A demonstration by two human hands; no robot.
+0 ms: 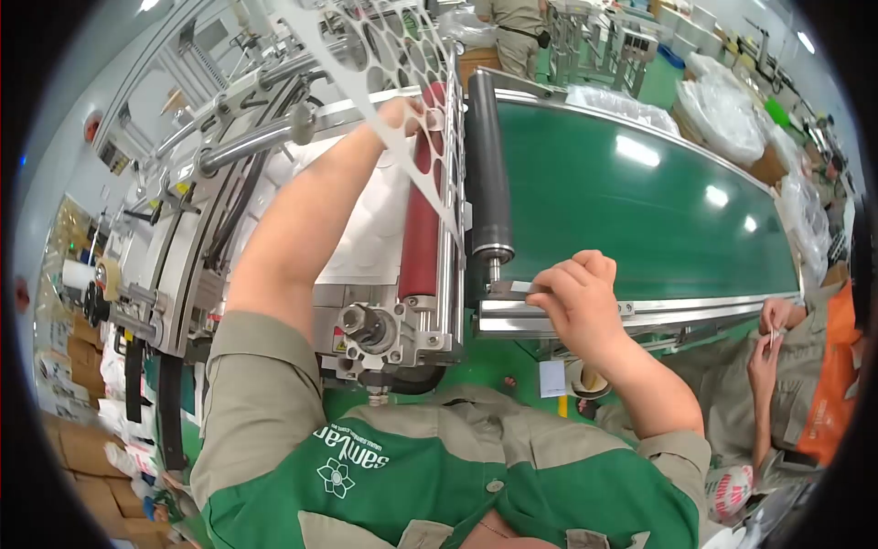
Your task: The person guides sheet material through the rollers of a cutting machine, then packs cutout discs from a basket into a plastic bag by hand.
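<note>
My left hand (402, 116) reaches across to the far part of the red roller (423, 220), partly hidden by a white web (389, 137) full of round holes. Whether its fingers hold anything is not clear. Under my left forearm lies a white sheet (366, 233) with round outlines. My right hand (581, 297) is closed, fingers curled, by the near end of a dark roller (489, 174). A small flat metallic piece (512, 287) shows at its fingertips; I cannot make out whether it is held or belongs to the machine.
A green conveyor belt (640, 201) extends to the right, edged by a metal rail (658, 309). A pneumatic cylinder end (370, 328) sticks out near my body. At the right, a person in an orange and grey top (823, 375) works with both hands. Clear plastic bags (722, 114) lie beyond the belt.
</note>
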